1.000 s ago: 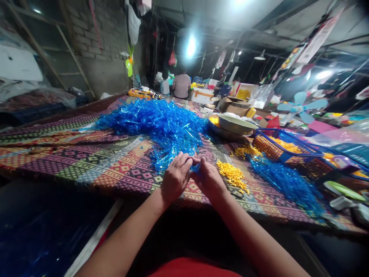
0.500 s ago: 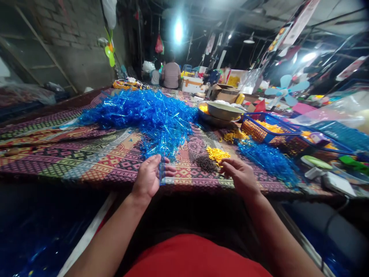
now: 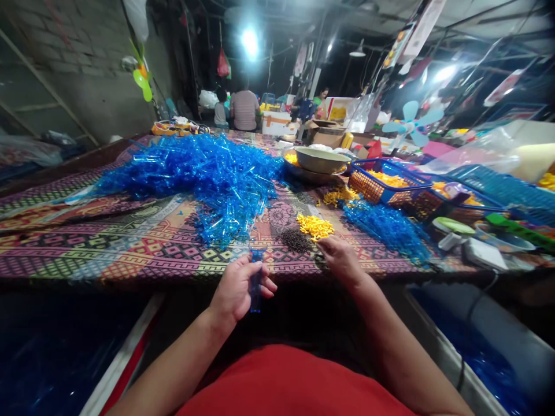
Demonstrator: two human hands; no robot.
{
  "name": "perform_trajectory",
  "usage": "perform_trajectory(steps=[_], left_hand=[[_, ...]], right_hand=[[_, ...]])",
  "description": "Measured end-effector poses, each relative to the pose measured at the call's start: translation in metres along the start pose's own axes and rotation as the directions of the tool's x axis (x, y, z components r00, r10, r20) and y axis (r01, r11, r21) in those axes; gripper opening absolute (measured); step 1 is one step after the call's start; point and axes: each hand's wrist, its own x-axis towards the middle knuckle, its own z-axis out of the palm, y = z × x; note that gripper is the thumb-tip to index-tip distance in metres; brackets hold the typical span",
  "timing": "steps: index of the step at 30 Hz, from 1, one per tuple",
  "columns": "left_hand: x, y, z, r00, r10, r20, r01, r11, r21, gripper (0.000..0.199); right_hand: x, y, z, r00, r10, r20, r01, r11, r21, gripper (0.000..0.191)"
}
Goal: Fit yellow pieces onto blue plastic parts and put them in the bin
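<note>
Hands together or apart?

Apart. The left hand sits just past the near edge of the worktop, its fingers closed around a clear blue plastic piece that stands upright through the fist. The right hand is at that same edge, fingers curled down, beside a small heap of dark granules and a pile of yellow plastic bits.

Is the right hand holding anything?

Can't tell from this view; the fingertips are too small and shadowed.

How should the left hand hold that piece?

Around its middle, I'd say, with both ends free and well clear of the big blue plastic heap. It looks thin, so even pressure seems safer than a hard squeeze.

What else is close?

A smaller blue heap lies toward the right, below a mesh basket of yellow pieces.
</note>
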Motion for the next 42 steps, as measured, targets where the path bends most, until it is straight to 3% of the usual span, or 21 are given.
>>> perform_trajectory(steps=[5, 10, 14, 17, 22, 31, 37, 42], left_hand=[[0.002, -0.004, 0.005, 0.999, -0.027, -0.041, 0.027, 1.000, 0.005, 0.012], [0.003, -0.018, 0.015, 0.996, -0.085, 0.003, 0.084, 0.996, 0.011, 0.013], [0.000, -0.022, 0.016, 0.996, -0.092, 0.001, 0.092, 0.995, 0.031, 0.013], [-0.002, -0.022, 0.014, 0.996, -0.089, -0.017, 0.090, 0.995, 0.037, 0.011], [-0.003, -0.025, 0.016, 0.996, -0.084, 0.000, 0.084, 0.995, 0.046, 0.009], [-0.007, -0.027, 0.016, 0.996, -0.086, -0.010, 0.086, 0.996, 0.037, 0.012], [-0.007, -0.027, 0.012, 0.997, -0.083, 0.002, 0.083, 0.996, 0.026, 0.010], [-0.009, -0.025, 0.010, 0.999, -0.047, -0.017, 0.047, 0.999, 0.010, 0.010]], right_hand=[[-0.013, 0.027, -0.017, 0.997, 0.067, 0.032, -0.065, 0.996, -0.057, 0.020], [-0.020, 0.022, -0.010, 0.993, -0.036, 0.117, 0.054, 0.987, -0.154, 0.023], [-0.020, 0.018, -0.009, 0.990, -0.014, 0.139, 0.046, 0.972, -0.231, 0.025], [-0.018, 0.026, -0.015, 0.986, 0.021, 0.164, 0.007, 0.986, -0.166, 0.027], [-0.010, 0.044, -0.018, 0.997, 0.044, 0.065, -0.039, 0.997, -0.070, 0.021], [0.000, 0.052, -0.008, 0.985, 0.022, 0.171, -0.011, 0.998, -0.065, 0.016], [-0.005, 0.043, -0.016, 0.999, 0.010, 0.051, -0.011, 1.000, 0.008, 0.021], [-0.001, 0.003, -0.010, 0.977, -0.211, 0.019, 0.202, 0.958, 0.205, 0.015]])
